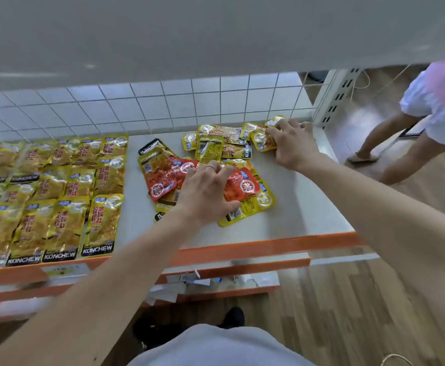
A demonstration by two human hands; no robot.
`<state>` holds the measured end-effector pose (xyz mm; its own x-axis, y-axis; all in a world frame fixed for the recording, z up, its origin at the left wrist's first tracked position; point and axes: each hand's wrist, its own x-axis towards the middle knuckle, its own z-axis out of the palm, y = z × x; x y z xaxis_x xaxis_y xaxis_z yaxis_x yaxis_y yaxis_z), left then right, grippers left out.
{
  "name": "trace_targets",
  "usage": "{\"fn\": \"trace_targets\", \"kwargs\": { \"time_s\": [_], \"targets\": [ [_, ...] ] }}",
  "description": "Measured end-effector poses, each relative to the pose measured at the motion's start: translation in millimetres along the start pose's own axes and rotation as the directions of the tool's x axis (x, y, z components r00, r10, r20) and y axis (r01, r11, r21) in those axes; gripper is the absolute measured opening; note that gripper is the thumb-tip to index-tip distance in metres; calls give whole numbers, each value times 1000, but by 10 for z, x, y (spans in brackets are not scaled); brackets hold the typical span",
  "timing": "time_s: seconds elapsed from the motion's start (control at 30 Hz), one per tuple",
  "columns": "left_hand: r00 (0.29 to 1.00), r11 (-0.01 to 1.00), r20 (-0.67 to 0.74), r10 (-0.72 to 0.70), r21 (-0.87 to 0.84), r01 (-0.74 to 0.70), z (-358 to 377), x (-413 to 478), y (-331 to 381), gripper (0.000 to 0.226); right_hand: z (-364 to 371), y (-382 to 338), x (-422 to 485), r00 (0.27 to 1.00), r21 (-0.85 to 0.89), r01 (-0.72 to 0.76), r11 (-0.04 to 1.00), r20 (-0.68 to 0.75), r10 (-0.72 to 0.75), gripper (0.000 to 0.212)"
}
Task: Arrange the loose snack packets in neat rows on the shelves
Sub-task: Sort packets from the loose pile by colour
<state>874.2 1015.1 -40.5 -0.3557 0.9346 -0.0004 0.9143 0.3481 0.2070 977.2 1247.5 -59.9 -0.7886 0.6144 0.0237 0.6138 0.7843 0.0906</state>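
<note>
Packets (242, 184) lie under flat left hand (205, 191); right hand (292, 143) seemingly pinches yellow packet (261, 140) beyond.

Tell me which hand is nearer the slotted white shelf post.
Right. The right hand lies just left of the post, on yellow packets; the left hand lies farther left, nearer the front, on red packets.

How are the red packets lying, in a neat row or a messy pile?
Messy pile. The red packets lie tilted, overlapping yellow ones under the left hand, unlike the tidy yellow rows further left.
</note>
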Motion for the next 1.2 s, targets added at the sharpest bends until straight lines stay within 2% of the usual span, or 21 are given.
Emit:
{"fn": "trace_targets", "kwargs": {
  "time_s": [0.13,0.27,0.4,0.47,0.53,0.6,0.67,0.73,0.8,0.87,0.93,1.07,1.2],
  "targets": [
    [996,997,-67,63,-48,-66,-23,-29,19,76,85,65,-158,978,132,56,990,-209,-28,49],
    [978,979,-163,134,-134,-156,-91,-66,-31,69,88,77,-396,898,328,137,935,-439,23,35],
    [968,914,-243,58,-378,-149,-188,-128,-83,56,-26,-35,-641,833,468,238,851,-549,69,24],
    [961,880,-272,48,-445,-170,-233,-157,-136,48,-119,-161,-770,812,543,272,795,-572,113,21],
    [949,856,-312,44,-478,-197,-277,-220,-187,37,-240,-328,-911,830,674,272,687,-526,187,19],
    [937,828,-347,-46,-538,-159,-352,-331,-233,19,-389,-508,-1029,884,825,228,517,-398,245,14],
    [934,780,-313,-171,-622,-66,-463,-477,-264,13,-506,-705,-1119,921,919,181,351,-284,268,18],
    [941,680,-217,-258,-733,18,-526,-619,-348,5,-557,-921,-1189,940,967,144,210,-200,276,24],
    [929,607,-171,-329,-792,69,-580,-785,-462,22,-558,-1137,-1243,951,987,130,98,-152,270,18],
    [913,546,-145,-382,-832,96,-618,-956,-587,23,-552,-1345,-1272,962,993,120,15,-120,246,13],
    [887,460,-126,-444,-882,105,-661,-1114,-710,15,-558,-1560,-1278,965,993,119,-4,-115,235,9],
    [809,268,-71,-584,-957,109,-697,-1369,-1029,12,-665,-2023,-1276,971,993,115,23,-117,206,24],
    [793,216,-51,-607,-971,102,-718,-1656,-1400,21,-768,-2482,-1286,973,995,101,1,-99,210,20]
  ]
}}
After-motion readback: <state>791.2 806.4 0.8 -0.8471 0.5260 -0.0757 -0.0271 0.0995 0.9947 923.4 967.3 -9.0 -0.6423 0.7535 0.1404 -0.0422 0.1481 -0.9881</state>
